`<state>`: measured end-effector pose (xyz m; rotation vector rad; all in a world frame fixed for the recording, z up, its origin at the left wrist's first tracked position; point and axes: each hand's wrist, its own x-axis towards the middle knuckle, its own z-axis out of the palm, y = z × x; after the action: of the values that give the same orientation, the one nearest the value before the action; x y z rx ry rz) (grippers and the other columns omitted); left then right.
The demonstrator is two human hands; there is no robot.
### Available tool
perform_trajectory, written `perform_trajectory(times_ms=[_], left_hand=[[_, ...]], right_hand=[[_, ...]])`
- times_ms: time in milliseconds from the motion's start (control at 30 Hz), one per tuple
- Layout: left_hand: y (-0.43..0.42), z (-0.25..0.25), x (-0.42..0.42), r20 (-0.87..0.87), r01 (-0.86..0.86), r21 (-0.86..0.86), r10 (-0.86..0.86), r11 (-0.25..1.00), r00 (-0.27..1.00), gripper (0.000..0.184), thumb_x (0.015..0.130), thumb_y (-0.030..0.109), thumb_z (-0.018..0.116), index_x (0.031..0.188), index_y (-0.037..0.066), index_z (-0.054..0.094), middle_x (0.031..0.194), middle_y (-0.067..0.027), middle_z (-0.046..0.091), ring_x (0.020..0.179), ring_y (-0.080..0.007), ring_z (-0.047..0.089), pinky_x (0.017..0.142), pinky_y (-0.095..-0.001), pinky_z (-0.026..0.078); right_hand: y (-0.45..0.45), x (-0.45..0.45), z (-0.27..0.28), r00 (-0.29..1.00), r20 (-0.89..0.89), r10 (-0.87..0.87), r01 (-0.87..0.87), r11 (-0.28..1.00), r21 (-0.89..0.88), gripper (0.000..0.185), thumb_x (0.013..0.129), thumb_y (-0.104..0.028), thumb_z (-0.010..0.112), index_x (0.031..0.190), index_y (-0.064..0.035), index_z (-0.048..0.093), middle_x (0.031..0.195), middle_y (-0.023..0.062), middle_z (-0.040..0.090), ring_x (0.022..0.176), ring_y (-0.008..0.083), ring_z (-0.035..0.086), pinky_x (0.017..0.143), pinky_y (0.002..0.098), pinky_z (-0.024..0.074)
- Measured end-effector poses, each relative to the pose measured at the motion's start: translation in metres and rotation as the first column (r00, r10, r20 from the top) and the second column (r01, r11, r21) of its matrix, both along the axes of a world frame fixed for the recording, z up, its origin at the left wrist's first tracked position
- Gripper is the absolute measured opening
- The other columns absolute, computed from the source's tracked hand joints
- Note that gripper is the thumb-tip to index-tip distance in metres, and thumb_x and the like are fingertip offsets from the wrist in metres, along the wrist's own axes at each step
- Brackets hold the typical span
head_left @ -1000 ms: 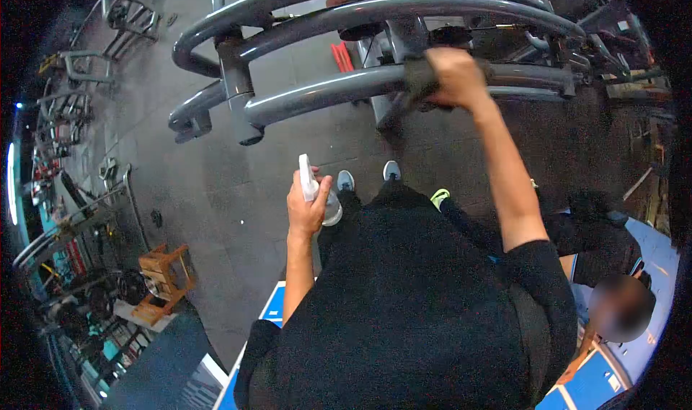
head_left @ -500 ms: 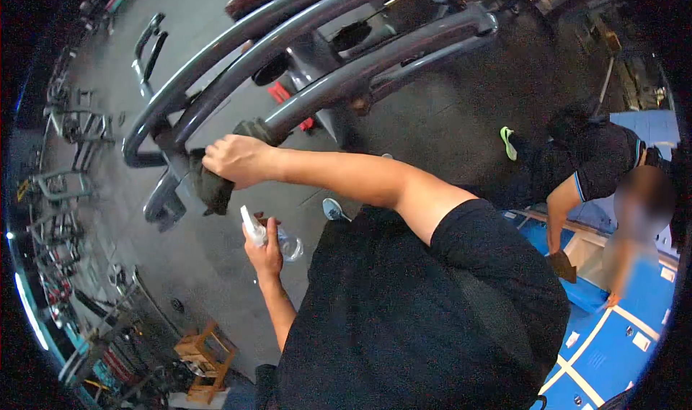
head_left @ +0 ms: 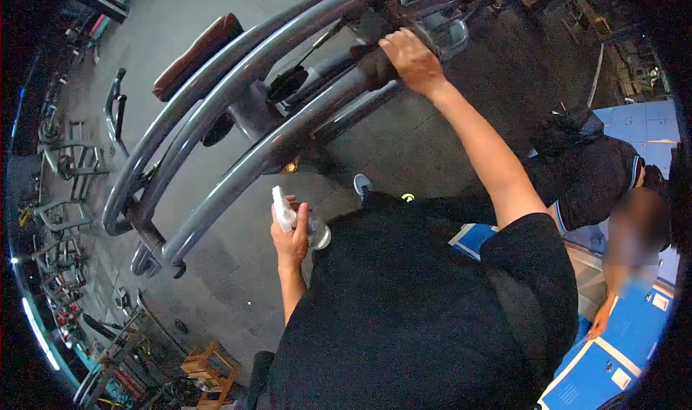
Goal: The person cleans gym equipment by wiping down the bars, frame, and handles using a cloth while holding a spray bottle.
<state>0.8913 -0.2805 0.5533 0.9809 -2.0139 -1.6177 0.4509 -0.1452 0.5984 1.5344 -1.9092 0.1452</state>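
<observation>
My left hand (head_left: 290,238) is wrapped around a clear spray bottle (head_left: 318,233) with a white trigger head, held low in front of my body. Stretched out to the upper right, my right hand (head_left: 414,63) grips a dark cloth (head_left: 376,68) against a thick grey tube of the gym machine frame (head_left: 249,166). The cloth is partly hidden under my fingers and wraps around the tube. Several curved parallel tubes make up this frame, and a brown pad (head_left: 196,55) lies beyond them.
At the right, another person in a black shirt (head_left: 598,176) bends over blue lockers (head_left: 587,381), a hand (head_left: 600,322) near them. Gym machines (head_left: 68,158) line the left side. A wooden stool (head_left: 209,370) stands at the lower left on the dark floor (head_left: 209,302).
My right hand has slid with the cloth along the tube from its near left end to the upper right. My left hand still holds the spray bottle, slightly further right.
</observation>
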Motion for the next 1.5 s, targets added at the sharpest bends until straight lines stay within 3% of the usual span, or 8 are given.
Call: perform_trajectory(times_ms=[167,300,500,633,967,1233,1367,1500], left_hand=[[0.009,0.000,-0.033,0.021,0.013,-0.038,-0.012,0.999,1.000,0.033,0.098,0.023,0.074,0.121,0.002,0.061,0.089,-0.0090,0.072,0.083,-0.0155,0.070,0.076,-0.0308,0.054],[0.005,0.001,-0.053,0.013,0.014,-0.117,-0.013,0.993,1.000,0.036,0.096,0.025,0.076,0.118,0.002,0.062,0.088,-0.0113,0.070,0.082,-0.0199,0.070,0.077,-0.0336,0.054],[0.007,0.001,-0.055,0.006,-0.008,-0.086,0.008,0.996,1.000,0.037,0.096,0.027,0.076,0.120,0.004,0.062,0.089,-0.0100,0.068,0.077,-0.0197,0.066,0.074,-0.0344,0.053],[0.013,0.004,-0.055,0.056,-0.034,-0.115,0.041,0.993,0.998,0.038,0.096,0.028,0.076,0.120,0.003,0.062,0.088,-0.0105,0.068,0.076,-0.0214,0.067,0.072,-0.0352,0.053],[0.001,0.025,-0.051,0.033,0.035,-0.214,-0.028,0.976,0.999,0.037,0.096,0.025,0.076,0.120,0.003,0.060,0.089,-0.0105,0.069,0.076,-0.0214,0.067,0.072,-0.0342,0.052],[-0.005,0.002,0.005,-0.048,-0.058,0.001,0.058,0.998,0.997,0.035,0.097,0.023,0.075,0.121,0.002,0.060,0.092,-0.0087,0.071,0.084,-0.0157,0.069,0.078,-0.0310,0.054],[-0.017,0.002,0.034,0.098,-0.030,-0.059,0.035,0.998,0.995,0.036,0.098,0.022,0.074,0.124,0.002,0.059,0.092,-0.0084,0.072,0.085,-0.0160,0.070,0.077,-0.0306,0.054],[-0.028,0.001,0.043,0.051,-0.015,-0.152,0.023,0.988,0.998,0.039,0.099,0.021,0.073,0.130,0.002,0.057,0.094,-0.0065,0.072,0.086,-0.0134,0.069,0.078,-0.0284,0.054]], right_hand=[[-0.032,-0.030,0.031,0.875,0.479,-0.063,-0.193,0.863,0.467,0.040,0.053,-0.009,0.081,0.091,0.0001,0.070,0.088,0.0165,0.072,0.088,0.0355,0.072,0.076,0.0457,0.0584],[-0.090,-0.041,0.053,0.833,0.429,-0.350,-0.292,0.380,0.878,0.032,0.046,-0.021,0.087,0.065,0.0001,0.070,0.068,0.0139,0.069,0.062,0.0280,0.068,0.056,0.0440,0.0519],[-0.030,-0.004,0.031,0.879,0.477,-0.009,-0.189,0.912,0.365,0.038,0.063,-0.004,0.073,0.101,0.0002,0.068,0.098,0.0205,0.071,0.099,0.0402,0.068,0.089,0.0445,0.0553],[-0.023,0.020,0.009,0.993,0.062,0.103,-0.094,0.987,-0.132,0.024,0.074,-0.003,0.066,0.097,-0.0048,0.061,0.089,0.0102,0.062,0.088,0.0319,0.065,0.083,0.0394,0.0542],[-0.090,-0.032,0.064,0.804,0.454,-0.384,-0.337,0.334,0.880,0.040,0.044,-0.023,0.086,0.072,0.0029,0.073,0.077,0.0214,0.073,0.072,0.0317,0.073,0.066,0.0463,0.0566],[-0.025,0.036,0.006,0.987,0.152,0.051,-0.047,0.999,-0.026,0.043,0.066,0.000,0.068,0.108,-0.0003,0.064,0.101,0.0146,0.064,0.102,0.0337,0.062,0.092,0.0410,0.0506],[-0.034,0.008,0.032,0.935,0.352,-0.040,-0.115,0.906,0.408,0.045,0.058,-0.007,0.078,0.101,0.0021,0.068,0.097,0.0188,0.070,0.098,0.0389,0.067,0.088,0.0462,0.0542],[-0.089,-0.002,0.083,0.802,0.375,-0.464,-0.205,0.376,0.904,0.043,0.042,-0.021,0.085,0.072,0.0059,0.071,0.078,0.0244,0.071,0.078,0.0390,0.073,0.070,0.0483,0.0573]])
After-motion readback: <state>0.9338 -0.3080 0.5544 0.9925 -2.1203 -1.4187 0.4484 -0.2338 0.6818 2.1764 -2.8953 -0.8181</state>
